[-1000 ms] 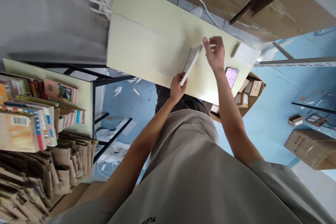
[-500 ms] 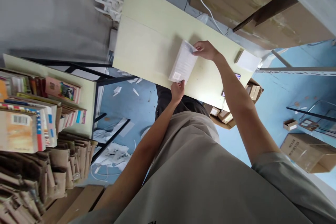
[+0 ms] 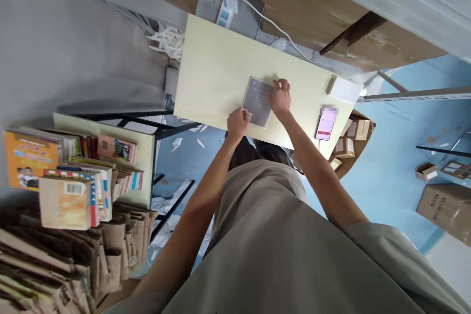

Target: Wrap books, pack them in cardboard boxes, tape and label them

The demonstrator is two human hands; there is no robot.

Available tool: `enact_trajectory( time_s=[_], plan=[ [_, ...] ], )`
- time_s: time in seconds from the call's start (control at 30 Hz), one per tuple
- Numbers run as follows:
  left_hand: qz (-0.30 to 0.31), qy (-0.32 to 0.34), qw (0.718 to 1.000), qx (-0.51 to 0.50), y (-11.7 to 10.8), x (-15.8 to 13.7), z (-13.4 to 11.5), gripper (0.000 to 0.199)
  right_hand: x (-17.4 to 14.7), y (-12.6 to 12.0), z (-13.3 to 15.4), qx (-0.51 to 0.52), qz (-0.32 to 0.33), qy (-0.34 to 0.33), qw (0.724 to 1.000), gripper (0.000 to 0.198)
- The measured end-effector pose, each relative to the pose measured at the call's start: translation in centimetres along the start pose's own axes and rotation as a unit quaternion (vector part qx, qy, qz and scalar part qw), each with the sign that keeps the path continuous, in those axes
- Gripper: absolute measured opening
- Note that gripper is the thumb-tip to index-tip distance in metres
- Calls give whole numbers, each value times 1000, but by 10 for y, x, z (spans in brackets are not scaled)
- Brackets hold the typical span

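Observation:
A thin book [image 3: 258, 100] with a dark grey cover and pale lines of text lies flat on the cream table [image 3: 217, 64]. At its near left corner, my left hand [image 3: 238, 122] is closed in a pinch. A small pale patch shows by those fingertips; whether it is a label or part of the book I cannot tell. Resting over the book's right edge, my right hand [image 3: 280, 98] has its fingers partly bent and apart, with no grip visible.
A lit phone [image 3: 325, 123] with a cable and a white box [image 3: 345, 89] are at the table's right. Books [image 3: 68, 196] and folded cardboard [image 3: 106, 255] fill the left side. Large cartons [image 3: 305, 10] stand behind; an open carton [image 3: 348, 144] holds small boxes.
The book was held tilted with its white side showing; now it lies flat, grey side up. My left hand shifted to its corner, and the right arm no longer covers the phone.

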State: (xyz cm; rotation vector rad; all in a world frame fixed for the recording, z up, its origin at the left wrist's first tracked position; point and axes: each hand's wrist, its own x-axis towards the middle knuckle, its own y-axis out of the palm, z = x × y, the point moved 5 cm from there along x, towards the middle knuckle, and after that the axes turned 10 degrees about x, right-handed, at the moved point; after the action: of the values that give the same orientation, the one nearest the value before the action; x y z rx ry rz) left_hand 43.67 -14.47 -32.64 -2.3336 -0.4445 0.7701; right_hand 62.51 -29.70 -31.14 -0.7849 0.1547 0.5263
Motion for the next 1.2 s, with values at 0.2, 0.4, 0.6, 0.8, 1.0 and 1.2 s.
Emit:
enact_trajectory(
  time_s=[0.2,0.4,0.6,0.8,1.0,1.2],
  plan=[
    [28,39,997,66,-25,37,-9,33,-81,12,-4,46,19,156,986,66],
    [127,9,984,128,-38,27,-31,48,-111,17,11,94,6,195,976,60],
    [108,130,982,80,-73,40,-99,45,-103,-49,50,147,-116,85,979,51],
    [-8,341,938,-54,-130,68,-237,38,-60,-167,133,126,-240,-91,958,40],
    [-115,445,885,-74,-198,93,-341,34,32,-257,233,72,-265,-217,937,28],
    [-196,445,872,-58,-220,109,-350,32,135,-269,245,53,-216,-175,959,32]
  ],
)
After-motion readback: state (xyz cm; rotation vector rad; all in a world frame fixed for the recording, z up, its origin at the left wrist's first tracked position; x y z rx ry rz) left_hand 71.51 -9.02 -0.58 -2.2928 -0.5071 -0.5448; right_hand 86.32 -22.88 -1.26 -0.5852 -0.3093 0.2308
